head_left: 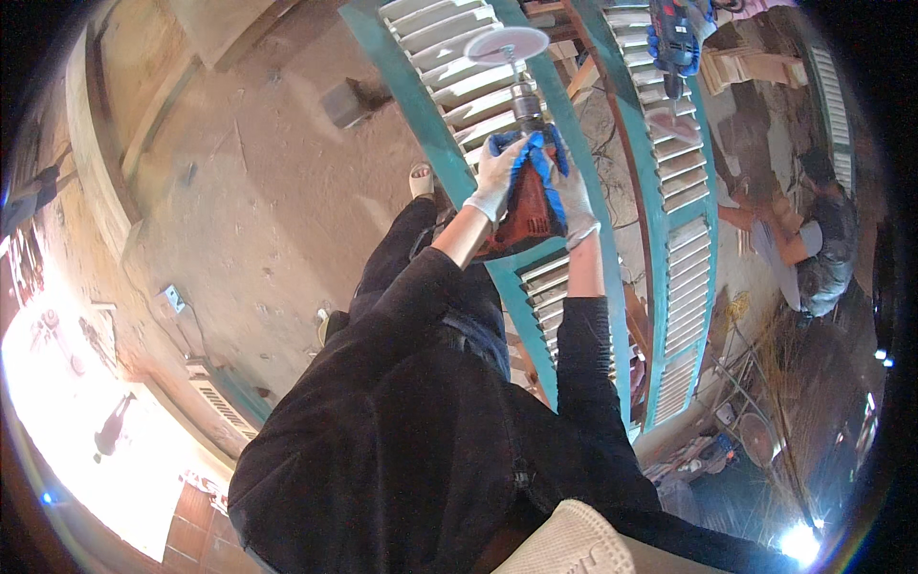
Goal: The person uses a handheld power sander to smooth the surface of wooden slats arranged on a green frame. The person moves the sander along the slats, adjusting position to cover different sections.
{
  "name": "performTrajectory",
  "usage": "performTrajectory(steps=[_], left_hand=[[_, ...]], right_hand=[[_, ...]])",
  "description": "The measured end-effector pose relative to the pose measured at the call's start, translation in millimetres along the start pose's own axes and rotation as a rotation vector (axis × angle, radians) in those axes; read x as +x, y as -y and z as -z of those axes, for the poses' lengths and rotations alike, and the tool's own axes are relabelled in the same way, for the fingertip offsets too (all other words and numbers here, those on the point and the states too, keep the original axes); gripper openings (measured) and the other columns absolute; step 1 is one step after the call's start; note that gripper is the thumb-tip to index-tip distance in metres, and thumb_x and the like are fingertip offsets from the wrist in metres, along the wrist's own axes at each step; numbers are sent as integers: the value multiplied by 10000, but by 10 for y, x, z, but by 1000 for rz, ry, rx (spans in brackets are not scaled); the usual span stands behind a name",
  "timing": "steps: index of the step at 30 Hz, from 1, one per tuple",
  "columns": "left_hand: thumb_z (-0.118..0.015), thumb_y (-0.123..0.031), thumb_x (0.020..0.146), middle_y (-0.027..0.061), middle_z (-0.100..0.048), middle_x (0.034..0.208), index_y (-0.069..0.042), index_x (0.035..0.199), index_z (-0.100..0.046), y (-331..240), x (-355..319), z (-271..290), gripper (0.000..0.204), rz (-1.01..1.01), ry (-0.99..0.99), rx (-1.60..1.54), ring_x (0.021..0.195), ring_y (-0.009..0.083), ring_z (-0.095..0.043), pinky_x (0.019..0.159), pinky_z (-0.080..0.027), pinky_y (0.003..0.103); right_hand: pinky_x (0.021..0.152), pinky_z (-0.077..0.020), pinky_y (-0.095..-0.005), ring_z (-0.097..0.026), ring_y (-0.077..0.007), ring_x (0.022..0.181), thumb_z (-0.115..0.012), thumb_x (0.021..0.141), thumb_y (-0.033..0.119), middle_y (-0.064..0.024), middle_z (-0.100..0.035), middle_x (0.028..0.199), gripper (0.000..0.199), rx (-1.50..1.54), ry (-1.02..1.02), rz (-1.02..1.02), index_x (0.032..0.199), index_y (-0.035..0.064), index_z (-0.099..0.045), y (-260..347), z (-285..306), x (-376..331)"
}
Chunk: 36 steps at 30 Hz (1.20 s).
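Note:
Both my hands, in white gloves with blue palms, are closed round a red power drill. My left hand grips its left side just behind the metal chuck. On the opposite side is my right hand, its fingers wrapped round the body. From the chuck a shaft carries a round pale disc, which looks blurred. The drill is above a louvered shutter with a teal frame and whitish slats. The disc overlaps the slats; I cannot tell whether it touches them.
A second teal shutter stands to the right. Over its top a co-worker's blue-gloved hand holds a dark drill with a disc. Another person crouches at far right. A grey block and a power socket box are at left.

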State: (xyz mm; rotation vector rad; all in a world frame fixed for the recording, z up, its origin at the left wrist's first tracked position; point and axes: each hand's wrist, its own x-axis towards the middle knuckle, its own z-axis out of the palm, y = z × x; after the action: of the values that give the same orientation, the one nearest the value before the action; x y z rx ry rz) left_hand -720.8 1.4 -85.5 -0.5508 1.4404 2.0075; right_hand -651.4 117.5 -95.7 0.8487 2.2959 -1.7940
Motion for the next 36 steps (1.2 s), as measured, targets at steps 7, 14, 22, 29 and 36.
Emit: performTrajectory(steps=[7, 14, 22, 29, 36], left_hand=[[-749, -245, 775, 45, -612, 842, -30, 981, -575, 410, -245, 318, 345, 113, -185, -147, 724, 123, -583, 657, -495, 270], [-769, -262, 756, 44, -600, 876, -31, 980, -570, 536, -136, 183, 379, 85, -220, -69, 767, 136, -569, 688, -481, 280], [-743, -248, 784, 36, -614, 811, -51, 955, -585, 697, -59, 449, 305, -2, -293, -49, 674, 139, -582, 606, -496, 289], [-691, -189, 837, -19, -574, 812, -95, 942, -583, 424, -59, 1043, 177, 42, 171, -7, 690, 98, -552, 620, -469, 231], [-447, -494, 922, 92, -578, 1147, -64, 1228, -504, -465, -561, 1597, 531, 312, 581, -36, 1017, 241, -560, 913, -452, 380]], right_hand=[[941, -414, -287, -508, -150, 1091, -626, 880, 369, -92, -527, 1248, 632, 213, 246, -108, 1388, 83, -382, -182, -175, -209], [893, -447, -305, -537, -183, 1098, -627, 844, 477, -118, -558, 1212, 710, 0, 268, -196, 1361, 50, -395, -212, 7, -110], [890, -462, -324, -566, -186, 1026, -571, 870, 511, -126, -593, 1136, 700, 23, 265, -39, 1426, 162, -326, -510, -237, -106], [899, -437, -433, -545, -418, 1104, -556, 799, 625, -254, -593, 1141, 831, -70, 11, -200, 1447, 196, -263, 280, -541, -778], [897, -439, -449, -544, -417, 1097, -578, 802, 572, -306, -547, 1174, 894, -70, -71, -101, 1441, 63, -214, 1086, -1164, -1452]])
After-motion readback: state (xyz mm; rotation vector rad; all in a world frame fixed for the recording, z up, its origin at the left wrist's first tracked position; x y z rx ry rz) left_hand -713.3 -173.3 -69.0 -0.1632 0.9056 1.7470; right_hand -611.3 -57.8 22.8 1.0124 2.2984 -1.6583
